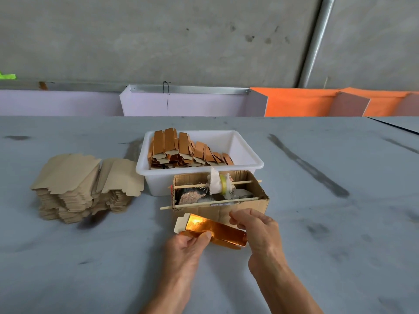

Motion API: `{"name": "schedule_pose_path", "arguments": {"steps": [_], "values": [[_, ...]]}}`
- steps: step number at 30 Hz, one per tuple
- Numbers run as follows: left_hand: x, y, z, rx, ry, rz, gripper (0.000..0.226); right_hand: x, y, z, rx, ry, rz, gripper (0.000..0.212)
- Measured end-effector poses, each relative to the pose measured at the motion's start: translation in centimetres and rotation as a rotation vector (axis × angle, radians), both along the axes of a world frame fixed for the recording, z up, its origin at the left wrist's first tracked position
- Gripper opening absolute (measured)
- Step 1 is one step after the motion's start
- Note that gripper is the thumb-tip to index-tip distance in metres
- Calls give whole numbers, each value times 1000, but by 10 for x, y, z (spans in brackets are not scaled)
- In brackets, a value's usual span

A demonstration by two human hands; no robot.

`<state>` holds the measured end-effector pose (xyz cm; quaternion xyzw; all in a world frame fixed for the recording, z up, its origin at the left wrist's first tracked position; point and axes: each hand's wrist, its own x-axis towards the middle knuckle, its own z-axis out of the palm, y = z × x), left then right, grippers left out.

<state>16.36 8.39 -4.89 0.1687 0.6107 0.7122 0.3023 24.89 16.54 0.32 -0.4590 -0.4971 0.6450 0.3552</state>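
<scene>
A long, narrow gold-foil carton point(217, 230) with a pale flap at its left end is held just above the grey table, in front of the cardboard box. My left hand point(188, 245) pinches its near left edge between thumb and fingers. Curled fingers of my right hand point(256, 230) hold its right end from above. A stack of flat tan carton blanks point(86, 186) lies at the left. A white plastic tub point(247, 152) behind holds several folded orange-brown cartons point(186, 148).
A small open cardboard box point(260, 196) with two wooden sticks across it and a cloth-wrapped roller point(217, 181) stands against the tub's front. Lilac and orange panels point(294, 103) line the table's far edge, below a concrete wall.
</scene>
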Motion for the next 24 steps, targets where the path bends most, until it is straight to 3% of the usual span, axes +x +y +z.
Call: {"name": "schedule_pose_path", "arguments": {"steps": [19, 24], "values": [[-1, -1, 1, 12, -15, -20, 26, 4, -11, -9, 67, 24, -2, 33], [-2, -5, 2, 20, -36, -53, 18, 6, -13, -11, 53, 46, -14, 29]]}}
